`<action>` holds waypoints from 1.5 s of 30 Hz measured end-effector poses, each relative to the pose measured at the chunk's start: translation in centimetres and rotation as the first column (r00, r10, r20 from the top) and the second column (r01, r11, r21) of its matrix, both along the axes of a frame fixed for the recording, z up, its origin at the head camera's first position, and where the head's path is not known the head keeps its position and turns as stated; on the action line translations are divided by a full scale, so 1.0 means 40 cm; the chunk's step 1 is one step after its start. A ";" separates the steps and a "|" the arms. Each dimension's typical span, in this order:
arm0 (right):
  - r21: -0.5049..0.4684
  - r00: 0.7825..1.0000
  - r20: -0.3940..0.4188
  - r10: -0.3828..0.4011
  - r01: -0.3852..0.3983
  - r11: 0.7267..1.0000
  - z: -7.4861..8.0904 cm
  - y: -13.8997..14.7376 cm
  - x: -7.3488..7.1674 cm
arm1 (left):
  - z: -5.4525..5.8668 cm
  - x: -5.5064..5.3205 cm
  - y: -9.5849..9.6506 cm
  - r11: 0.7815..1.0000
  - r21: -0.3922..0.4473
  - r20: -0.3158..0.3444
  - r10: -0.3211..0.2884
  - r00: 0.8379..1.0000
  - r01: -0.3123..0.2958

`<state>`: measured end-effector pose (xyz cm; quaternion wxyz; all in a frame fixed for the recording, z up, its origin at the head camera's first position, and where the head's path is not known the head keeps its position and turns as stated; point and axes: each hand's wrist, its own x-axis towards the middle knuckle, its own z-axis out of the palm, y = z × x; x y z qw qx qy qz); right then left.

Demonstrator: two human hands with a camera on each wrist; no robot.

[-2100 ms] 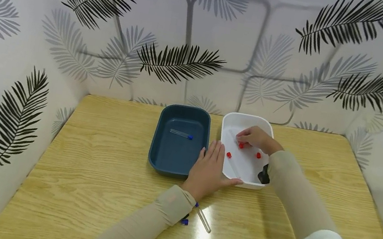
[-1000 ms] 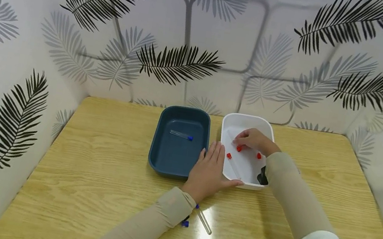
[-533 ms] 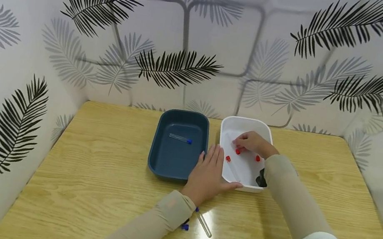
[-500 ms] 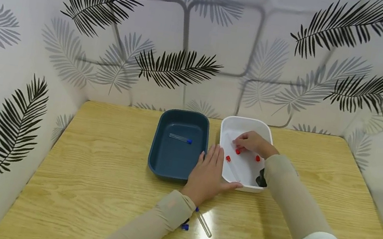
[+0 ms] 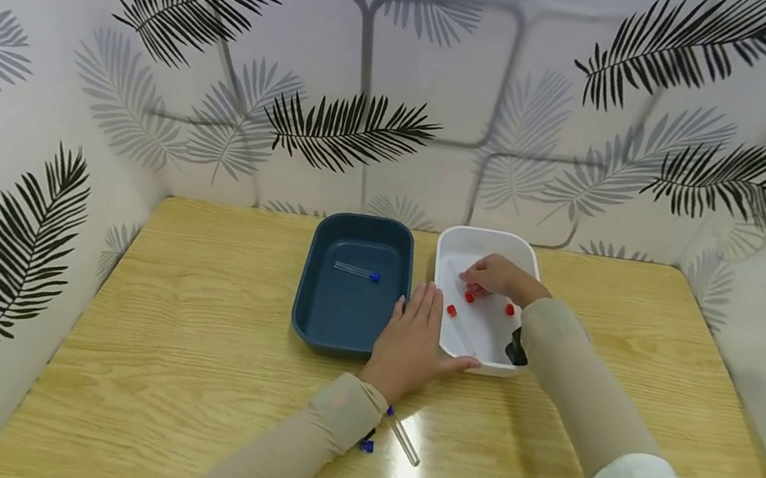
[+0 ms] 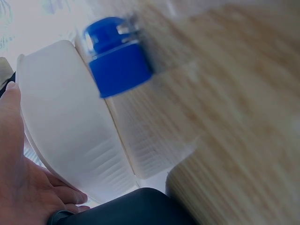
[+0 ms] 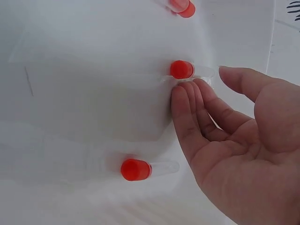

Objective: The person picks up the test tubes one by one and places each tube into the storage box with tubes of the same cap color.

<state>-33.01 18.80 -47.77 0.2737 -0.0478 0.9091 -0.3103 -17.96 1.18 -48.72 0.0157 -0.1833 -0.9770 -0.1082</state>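
My left hand (image 5: 408,349) lies with straight fingers between the white tray (image 5: 443,242) and the dark blue tray (image 5: 305,285), its thumb along the white tray's front rim. Inside the white tray, my right hand (image 5: 501,277) has its fingertips at a clear test tube with a red cap (image 7: 182,69). The thumb stands apart from the fingers, near the tube's far end. Another red-capped tube (image 7: 136,169) lies nearer the left rim, and a third red cap (image 5: 510,309) shows by my right wrist. A blue-capped test tube (image 5: 356,271) lies in the dark blue tray.
On the table (image 5: 181,357), in front of the trays, lie a clear tube (image 5: 404,440) with a blue cap and another blue cap (image 5: 367,445), partly behind my left forearm. A black object (image 5: 517,347), partly hidden by my right sleeve, shows at the white tray's front right.
The right hand and the red-capped tube under its fingers have shifted slightly left and toward the front inside the white tray. My left hand stays put; the whole view has moved a little.
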 end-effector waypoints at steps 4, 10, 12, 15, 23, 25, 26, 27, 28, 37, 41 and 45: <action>0.007 0.999 0.027 0.029 -0.029 1.000 0.015 -0.002 0.003 | -0.002 -0.003 -0.002 1.000 -0.006 0.003 -0.001 1.000 0.001; 0.059 0.985 0.028 0.169 -0.171 0.984 0.062 0.000 0.013 | -0.005 -0.010 -0.004 1.000 -0.009 0.006 -0.002 1.000 0.002; 0.067 0.976 -0.010 0.217 -0.215 0.974 0.082 0.000 0.024 | -0.004 -0.011 -0.006 1.000 -0.014 0.005 -0.003 1.000 0.003; 0.058 0.959 -0.101 0.265 -0.260 0.964 0.109 0.000 0.047 | -0.002 -0.011 -0.008 0.999 -0.034 -0.005 -0.004 1.000 0.004; 0.052 0.895 -0.350 0.276 -0.276 0.960 0.116 0.012 0.114 | 0.014 -0.009 -0.014 0.996 -0.090 -0.036 -0.022 0.999 0.019; 0.039 0.895 -0.368 0.254 -0.258 0.965 0.106 0.016 0.128 | 0.026 -0.004 -0.017 0.996 -0.083 -0.035 -0.043 0.998 0.040; 0.035 0.890 -0.385 0.244 -0.250 0.968 0.100 0.017 0.134 | 0.034 0.000 -0.019 0.995 -0.081 -0.035 -0.059 0.998 0.056; 0.021 0.887 -0.400 0.229 -0.241 0.970 0.097 0.018 0.143 | 0.043 0.005 -0.022 0.994 -0.082 -0.035 -0.080 0.996 0.077; 0.010 0.883 -0.418 0.216 -0.234 0.972 0.094 0.017 0.151 | 0.052 0.012 -0.027 0.992 -0.081 -0.035 -0.102 0.994 0.099; -0.045 0.803 -0.576 0.153 -0.218 0.975 0.083 -0.007 0.243 | 0.140 0.116 -0.123 0.957 -0.033 -0.034 -0.288 0.957 0.287; 0.003 0.774 -0.611 0.166 -0.207 0.978 0.077 -0.025 0.284 | 0.149 0.161 -0.171 0.954 0.008 -0.007 -0.300 0.954 0.300; 0.031 0.771 -0.611 0.179 -0.202 0.979 0.067 -0.049 0.313 | 0.137 0.204 -0.206 0.954 0.067 -0.005 -0.292 0.956 0.292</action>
